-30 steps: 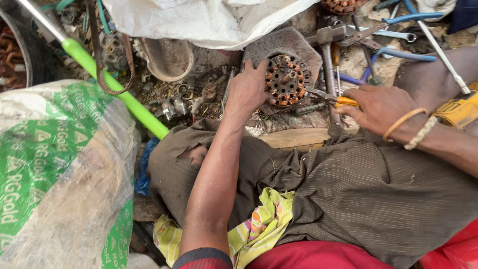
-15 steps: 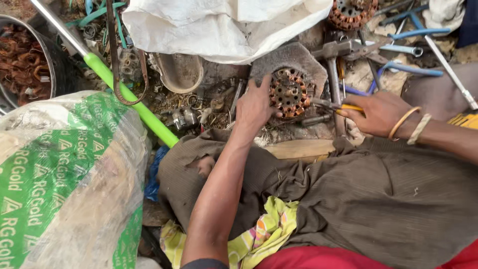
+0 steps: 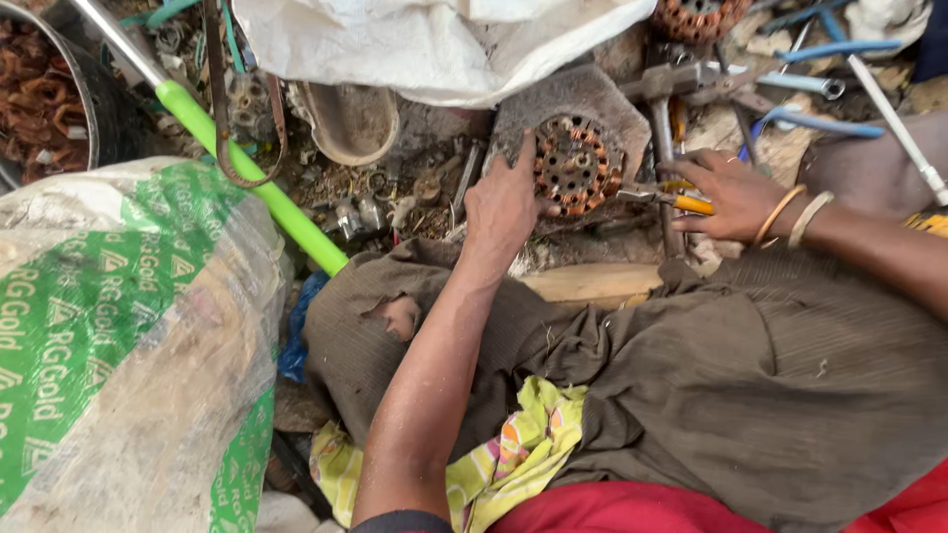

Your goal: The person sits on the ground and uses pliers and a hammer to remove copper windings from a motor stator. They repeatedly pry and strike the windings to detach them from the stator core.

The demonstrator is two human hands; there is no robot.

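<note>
Two bare hands are working at the far middle of the scene, and I am watching them from above. My left hand (image 3: pixel 504 202) is resting against the left edge of a round motor stator (image 3: pixel 576 165), a rusty disc ringed with copper windings; its fingers are curled loosely on the rim, pressing rather than enclosing it. That stator is lying on a grey, worn slab (image 3: pixel 612 104), far from my lap and just beyond a pale wooden block (image 3: pixel 592 283). My right hand (image 3: pixel 731 195), wearing two bangles (image 3: pixel 790 215) at the wrist, is gripping pliers with orange handles (image 3: pixel 667 197), its fingers closed around them, and the tool's tip is pointing left, touching the stator's right edge. To the left, a bright green handle (image 3: pixel 247 173) is running diagonally past a white and green woven sack (image 3: pixel 118 336). A dark pan of copper scrap (image 3: pixel 39 94) is sitting at the far left corner. A white bag (image 3: pixel 434 44) is lying beyond the stator, and a second copper-wound stator (image 3: pixel 696 18) is showing at the far edge. Blue-handled tools (image 3: pixel 820 123) are lying to the far right.
</note>
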